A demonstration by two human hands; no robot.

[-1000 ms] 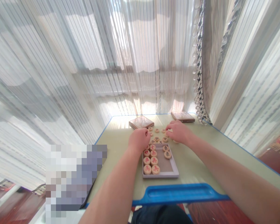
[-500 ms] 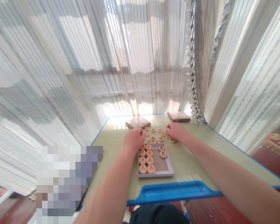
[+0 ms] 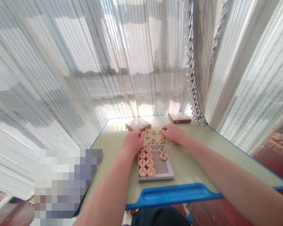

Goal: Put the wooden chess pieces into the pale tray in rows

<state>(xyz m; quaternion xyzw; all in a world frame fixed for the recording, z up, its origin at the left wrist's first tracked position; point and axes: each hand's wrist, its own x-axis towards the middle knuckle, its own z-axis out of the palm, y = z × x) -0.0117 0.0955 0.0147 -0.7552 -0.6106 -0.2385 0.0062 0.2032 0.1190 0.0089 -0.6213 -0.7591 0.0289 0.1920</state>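
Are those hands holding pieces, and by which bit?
Can't tell: the left hand is curled by the open box, the right hand is beside loose pieces; any grip is hidden.

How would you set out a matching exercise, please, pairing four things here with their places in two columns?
1. Round cream pieces with red characters in the shallow pale rectangular tray
2. Two round cream pieces with black characters in the tray
3. Two flat, brown-sided boxes
4. Long blue ledge

A. Near edge of the pale green tabletop
B. Toward the tray's far right corner
C. Toward the tabletop's far edge
D. Tray's left side

1-D; 2-B; 3-C; 4-A
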